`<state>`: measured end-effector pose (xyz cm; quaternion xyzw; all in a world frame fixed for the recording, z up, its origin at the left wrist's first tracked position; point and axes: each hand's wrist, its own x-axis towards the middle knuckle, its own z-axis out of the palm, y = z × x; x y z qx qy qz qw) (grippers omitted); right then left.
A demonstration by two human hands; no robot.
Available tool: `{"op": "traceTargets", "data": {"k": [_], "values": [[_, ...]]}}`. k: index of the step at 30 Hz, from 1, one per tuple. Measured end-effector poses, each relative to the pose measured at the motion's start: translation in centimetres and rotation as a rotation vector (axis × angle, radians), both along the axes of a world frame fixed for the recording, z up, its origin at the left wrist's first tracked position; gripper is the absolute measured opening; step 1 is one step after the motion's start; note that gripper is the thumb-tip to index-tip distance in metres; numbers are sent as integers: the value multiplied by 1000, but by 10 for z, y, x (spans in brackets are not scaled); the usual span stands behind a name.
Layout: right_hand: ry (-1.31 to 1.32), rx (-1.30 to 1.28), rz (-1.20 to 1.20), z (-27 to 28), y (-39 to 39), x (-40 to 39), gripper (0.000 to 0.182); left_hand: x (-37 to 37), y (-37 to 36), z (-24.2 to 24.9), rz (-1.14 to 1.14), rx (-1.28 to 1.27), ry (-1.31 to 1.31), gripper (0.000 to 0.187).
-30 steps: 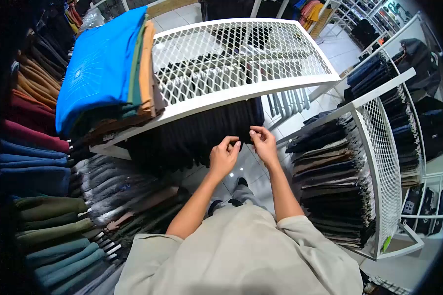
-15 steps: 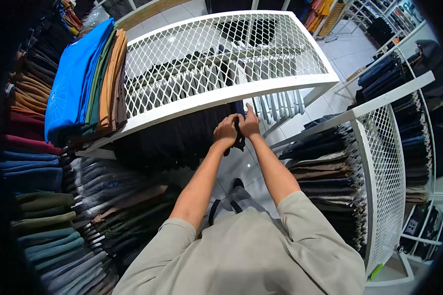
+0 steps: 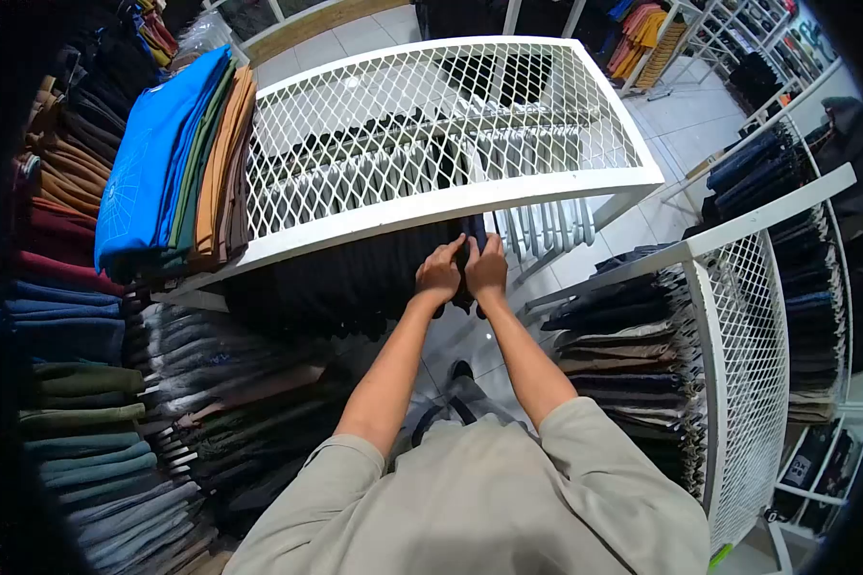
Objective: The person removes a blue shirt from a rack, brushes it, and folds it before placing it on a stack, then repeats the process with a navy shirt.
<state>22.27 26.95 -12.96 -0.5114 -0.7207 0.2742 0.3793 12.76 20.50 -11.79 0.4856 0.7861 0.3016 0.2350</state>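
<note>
Dark garments hang in a dense row under a white mesh-topped rack. My left hand is at the right part of this row, its fingers closed on the dark cloth. Close beside it, my right hand pinches the edge of a dark garment, fingertips pointing up toward the rack's front bar. Both hands are nearly touching. Just right of them, pale hangers hang from the same rack. Seen through the mesh are more hangers on a rail.
Folded clothes, the outermost a blue garment, lie over the rack's left end. Stacked and hung trousers fill the left side. A second white mesh rack with hanging trousers stands at the right. Tiled floor shows between.
The right hand's raised finger has come down, and both hands now sit closer together on the dark cloth. The view has shifted slightly, with the rack lower in the frame.
</note>
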Motion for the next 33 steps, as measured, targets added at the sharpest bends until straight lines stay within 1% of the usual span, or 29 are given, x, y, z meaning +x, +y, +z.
{"op": "traceTargets", "data": {"k": [1, 3, 5, 6, 7, 8, 9, 10, 11, 12, 13, 14, 18, 20, 21, 23, 25, 27, 28, 29, 31, 32, 33], "values": [[-34, -110, -6, 6, -7, 6, 30, 2, -1, 0, 20, -15, -18, 51], [-8, -92, 15, 11, -20, 20, 30, 2, -1, 2, 38, -23, -33, 51], [-33, -12, 27, -5, -27, 32, 31, 2, -5, 8, -2, -65, -55, 51], [32, 58, 63, -5, -27, 38, 31, 3, -7, 11, -16, -64, -53, 51], [33, 63, 46, -5, -30, 44, 31, 3, -7, 15, -37, -130, -39, 52], [0, 15, 23, -5, -35, 51, 31, 4, -6, 20, -58, -191, -25, 53], [-33, -32, 0, -1, -42, 58, 30, 4, -6, 21, -73, -181, -22, 53], [-22, 35, -60, -9, -50, 63, 30, 4, -9, 18, -86, -144, -2, 54], [-22, 44, -76, -15, -57, 74, 30, 4, -13, 15, -100, -109, 16, 55], [-52, 6, -57, -8, -67, 84, 29, 4, -18, 12, -119, -102, 18, 55], [-79, -33, -44, -1, -78, 93, 28, 2, -22, 11, -150, -35, -15, 56], [-77, -20, -75, 5, -88, 102, 29, 1, -25, 11, -185, 33, -48, 56], [-112, 4, -145, 28, -125, 139, 32, 8, -33, 40, -289, 44, -57, 58], [-111, 19, -176, 44, -144, 156, 32, 13, -36, 44, -334, 254, 56, 63], [-111, 25, -173, 54, -151, 165, 31, 17, -37, 47, -369, 278, 55, 63], [-110, 54, -197, 73, -168, 183, 32, 26, -40, 55, -440, 381, 148, 68], [-170, -11, -236, 103, -186, 202, 33, 36, -38, 70, -532, 415, 123, 67], [-157, -30, -256, 125, -202, 224, 31, 48, -33, 83, -625, 475, 115, 64], [-172, -32, -277, 139, -210, 233, 31, 57, -31, 93, -646, 572, 146, 50], [-186, -35, -297, 152, -219, 241, 31, 63, -28, 100, -679, 592, 142, 50], [-232, 8, -355, 175, -235, 258, 29, 77, -24, 119, -830, 628, 121, 35], [-222, 67, -399, 187, -242, 265, 28, 87, -25, 132, -850, 748, 77, 25], [-215, 126, -442, 198, -249, 269, 27, 96, -28, 145, -877, 766, 73, 25]]}}
